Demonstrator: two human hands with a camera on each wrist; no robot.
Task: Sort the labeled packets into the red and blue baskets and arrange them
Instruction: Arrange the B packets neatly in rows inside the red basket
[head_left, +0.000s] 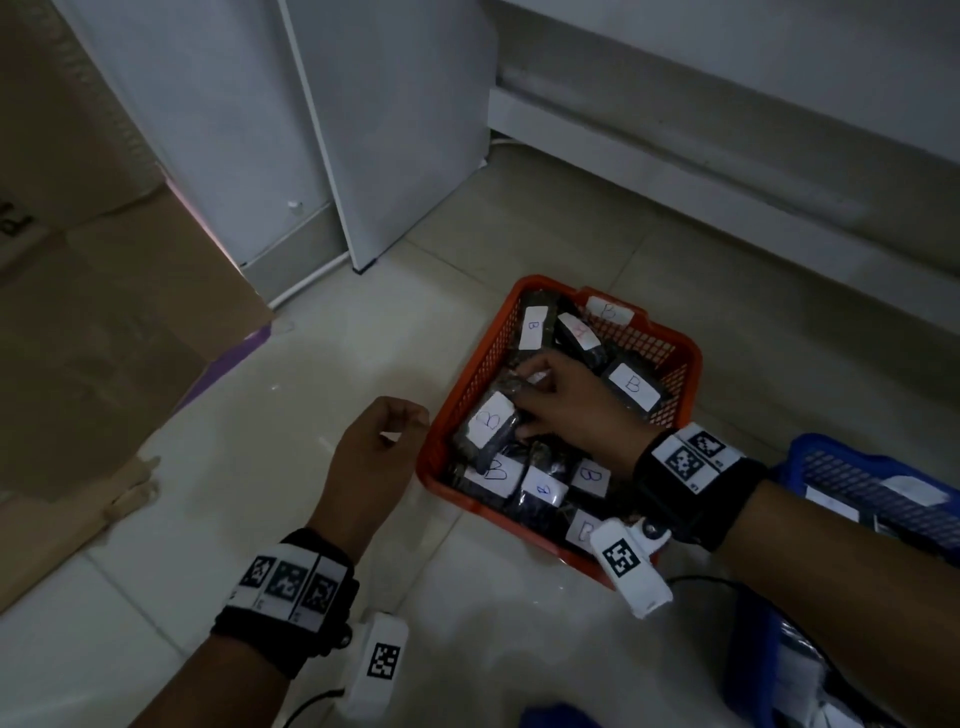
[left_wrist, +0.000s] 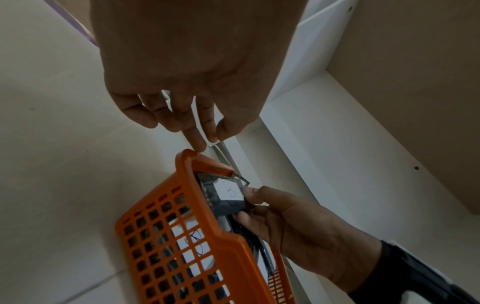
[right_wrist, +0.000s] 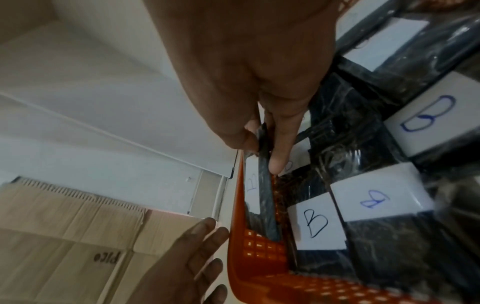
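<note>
The red basket (head_left: 670, 335) sits on the floor and holds several dark packets with white labels marked B. My right hand (head_left: 522, 408) reaches into it and pinches one B packet (head_left: 488, 423) by its edge, standing it against the basket's left wall (right_wrist: 239, 236). In the right wrist view, thumb and fingers (right_wrist: 278, 156) clamp that packet (right_wrist: 267, 195). My left hand (head_left: 402, 426) hovers just outside the left wall with relaxed fingers (left_wrist: 187, 127), holding nothing. A blue basket (head_left: 831, 452) with more packets stands at the right edge.
A flattened cardboard box (head_left: 104, 312) lies on the tiled floor at the left. A white cabinet (head_left: 363, 130) and a white base ledge (head_left: 727, 182) close off the back. One packet (head_left: 579, 335) near the basket's far end has a label in red ink.
</note>
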